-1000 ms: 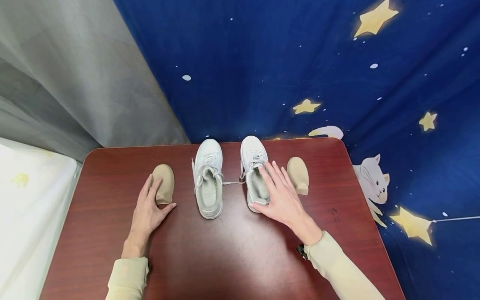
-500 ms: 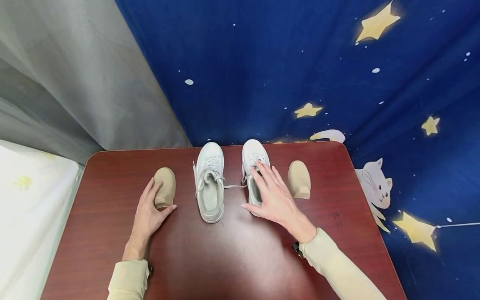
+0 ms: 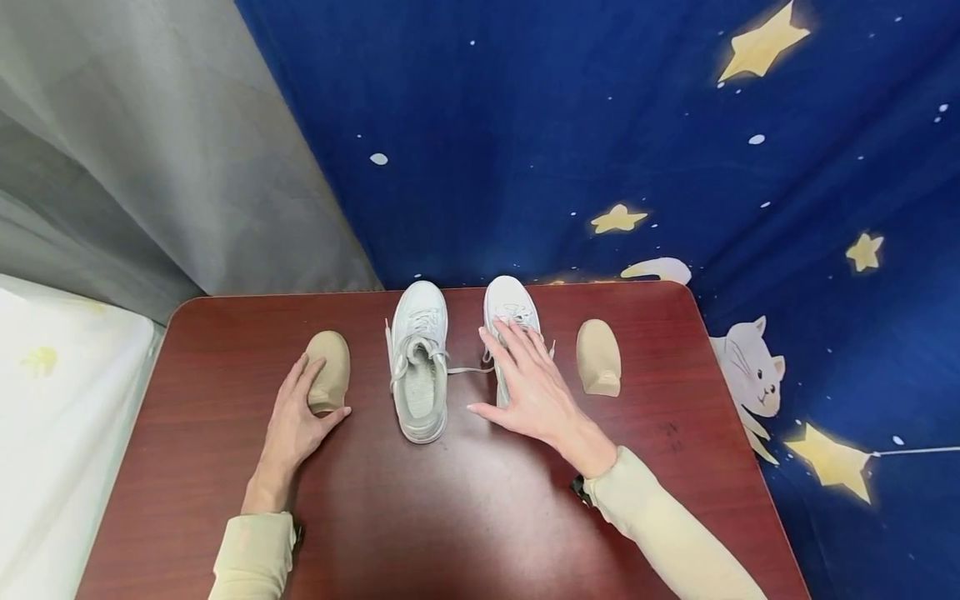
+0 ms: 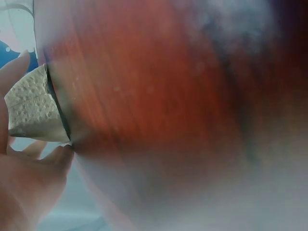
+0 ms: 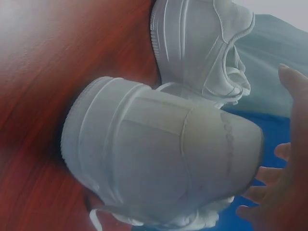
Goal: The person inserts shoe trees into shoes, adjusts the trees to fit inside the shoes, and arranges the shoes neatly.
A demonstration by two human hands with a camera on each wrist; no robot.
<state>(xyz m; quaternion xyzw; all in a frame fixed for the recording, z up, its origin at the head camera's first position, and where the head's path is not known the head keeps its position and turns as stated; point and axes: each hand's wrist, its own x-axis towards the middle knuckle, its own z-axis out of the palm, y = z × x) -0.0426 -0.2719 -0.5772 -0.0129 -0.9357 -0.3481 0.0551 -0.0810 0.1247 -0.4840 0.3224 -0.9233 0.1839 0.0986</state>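
Two white lace-up sneakers stand side by side, toes toward the curtain. Over the opening of the right sneaker [image 3: 508, 298] hovers my right hand [image 3: 536, 398], fingers spread and thumb out to the left; it hides most of the collar and heel. In the right wrist view, that sneaker's heel [image 5: 159, 144] shows with the fingers beyond its rim. The left sneaker [image 3: 420, 387] has its laces loosened. My left hand [image 3: 295, 421] rests loosely around a beige toe-shaped shoe insert [image 3: 332, 367], fingers along its left side and thumb at its near end. The insert's pitted surface [image 4: 33, 103] shows in the left wrist view.
A second beige insert [image 3: 598, 358] lies right of the sneakers. A lace [image 3: 468, 370] stretches between the shoes. The dark red tabletop [image 3: 420, 517] ends against a blue star-patterned curtain [image 3: 487, 167] and a grey one [image 3: 187, 150]. White cloth [image 3: 60, 417] is at the left.
My right hand has shifted left across the right sneaker, from its right side to over its opening. The left hand stays at the left insert, and the sneakers keep their places.
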